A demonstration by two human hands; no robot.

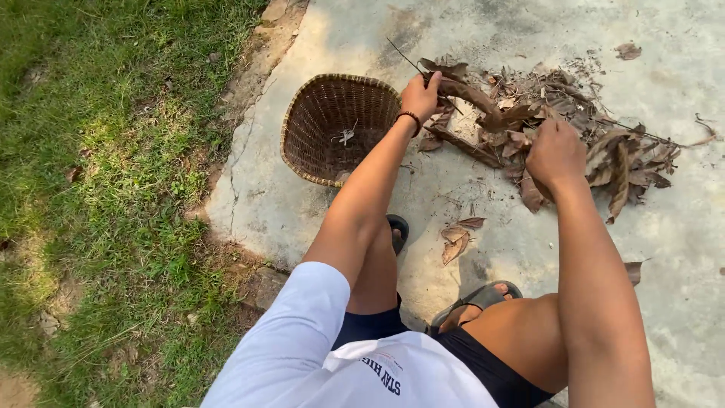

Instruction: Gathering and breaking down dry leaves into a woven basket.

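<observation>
— Left hand (420,95)?
— Closed around some dry brown leaves (462,91) at the near edge of the leaf pile (559,136), just beside the woven basket (332,128). Probably held so for a short way to the basket.

— Right hand (555,151)?
— Lying palm down on the pile, fingers bent into the leaves; clenched or loose, cannot tell.

— Why the basket tilted?
— Mouth turned toward the pile, likely for easy filling. Almost nothing inside, only small scraps.

— Ground?
— Concrete slab (680,249), with grass (113,189) on the left side.
</observation>
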